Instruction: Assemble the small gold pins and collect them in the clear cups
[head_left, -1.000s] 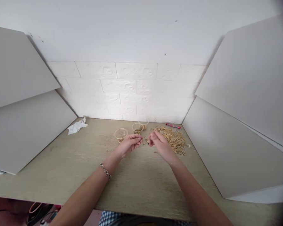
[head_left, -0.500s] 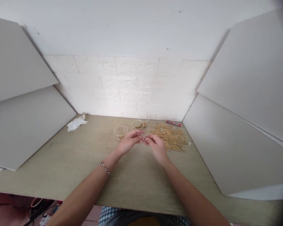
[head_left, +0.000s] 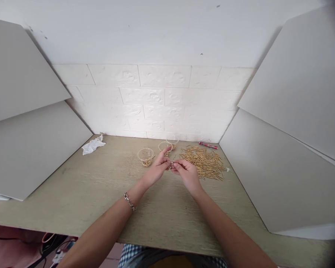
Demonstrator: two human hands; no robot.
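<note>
Over the middle of the table, my left hand (head_left: pixel 158 168) and my right hand (head_left: pixel 187 173) meet at the fingertips. Both pinch at a small thing between them, too small and hidden to name. One finger of my left hand is raised toward the cups. A pile of thin gold-coloured rods (head_left: pixel 205 162) lies just beyond and to the right of my right hand. Left of my left hand stands a clear cup (head_left: pixel 145 155) with small gold pieces in its bottom. Two more clear cups are behind my left fingers, partly hidden.
A red marker (head_left: pixel 208 145) lies behind the rods near the wall. Crumpled white tissue (head_left: pixel 93 145) rests at the back left of the table (head_left: pixel 86 193). Large grey panels (head_left: pixel 290 163) stand at both sides.
My left hand has turned and one finger has risen, so the left cup shows more fully. The whole view has shifted slightly.
</note>
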